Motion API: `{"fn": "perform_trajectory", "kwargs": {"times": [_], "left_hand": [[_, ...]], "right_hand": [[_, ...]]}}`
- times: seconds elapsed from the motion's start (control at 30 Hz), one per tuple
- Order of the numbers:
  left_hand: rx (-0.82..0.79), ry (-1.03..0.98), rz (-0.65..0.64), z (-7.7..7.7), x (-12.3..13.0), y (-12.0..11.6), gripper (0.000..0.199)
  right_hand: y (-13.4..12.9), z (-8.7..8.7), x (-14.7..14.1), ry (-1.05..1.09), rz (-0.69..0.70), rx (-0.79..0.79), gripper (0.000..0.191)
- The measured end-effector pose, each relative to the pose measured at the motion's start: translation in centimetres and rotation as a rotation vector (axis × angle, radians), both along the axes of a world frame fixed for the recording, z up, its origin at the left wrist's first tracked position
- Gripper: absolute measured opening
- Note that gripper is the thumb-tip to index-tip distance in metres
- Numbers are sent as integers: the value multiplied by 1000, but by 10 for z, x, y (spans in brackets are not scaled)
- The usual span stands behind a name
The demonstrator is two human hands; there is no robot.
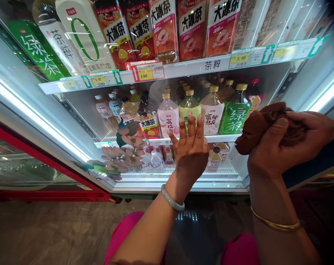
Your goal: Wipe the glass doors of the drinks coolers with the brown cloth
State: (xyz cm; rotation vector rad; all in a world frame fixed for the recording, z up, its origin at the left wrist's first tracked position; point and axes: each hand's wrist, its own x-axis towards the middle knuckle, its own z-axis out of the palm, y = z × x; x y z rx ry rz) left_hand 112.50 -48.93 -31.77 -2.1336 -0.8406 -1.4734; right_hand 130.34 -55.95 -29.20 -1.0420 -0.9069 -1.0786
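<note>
Several fingers (191, 127) of the left hand (190, 151) stand spread apart, holding nothing, in front of a yellow-green-labelled bottle (190, 106); whether they touch it cannot be told. The fingers of the right hand (276, 147) are clamped on a brown petalled object (255, 129), held up near the right side of the cooler. A grey bangle (171, 199) circles the left wrist, a gold bangle (277, 222) the right forearm.

Behind the hands, the white middle shelf (223, 139) carries upright, see-through bottles in close rows. A pink-labelled bottle (167, 116) stands left of the yellow-green one; to its right come a peach-tea bottle (212, 114) and a green-labelled bottle (235, 114), all gold-capped. Two dark-labelled tea bottles sit further left, partly behind a flower decoration (125, 154).

Smaller bottles (156, 161) stand on the ribbed bottom shelf (172, 170). Overhead, the upper shelf (190, 68) bears larger bottles with red, white and green labels; its front edge holds price tags (148, 73), two reading 3.00.

Strip lights (40, 117) brighten the cooler's sides. Beyond, a red-framed cabinet (59, 195) stands at left on a brown floor (53, 232), and the person's magenta-clad knees (128, 235) show below.
</note>
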Motion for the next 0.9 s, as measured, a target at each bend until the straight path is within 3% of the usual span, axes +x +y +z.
{"fn": "perform_trajectory", "kwargs": {"times": [0.1, 0.17, 0.3, 0.43, 0.53, 0.67, 0.8, 0.9], "left_hand": [[13, 20, 14, -2, -2, 1, 81], [1, 34, 14, -4, -3, 2, 81], [-54, 65, -9, -8, -4, 5, 78], [-42, 57, 8, -8, -2, 6, 79], [-44, 37, 22, -5, 1, 3, 82], [-76, 53, 8, -3, -1, -2, 85], [-91, 84, -3, -5, -5, -4, 85], [-54, 81, -19, -7, -9, -3, 79]], "right_hand": [[9, 4, -25, 111, 60, 69, 35], [16, 2, -50, 48, 51, 48, 41], [22, -23, -78, -136, 75, -217, 49], [19, -60, -54, -327, 62, -281, 48], [15, -71, -26, -398, -5, -303, 48], [8, -44, -13, -305, -63, -195, 58], [0, -8, -30, -82, -25, -154, 70], [2, -11, -55, -46, -1, -214, 68]]}}
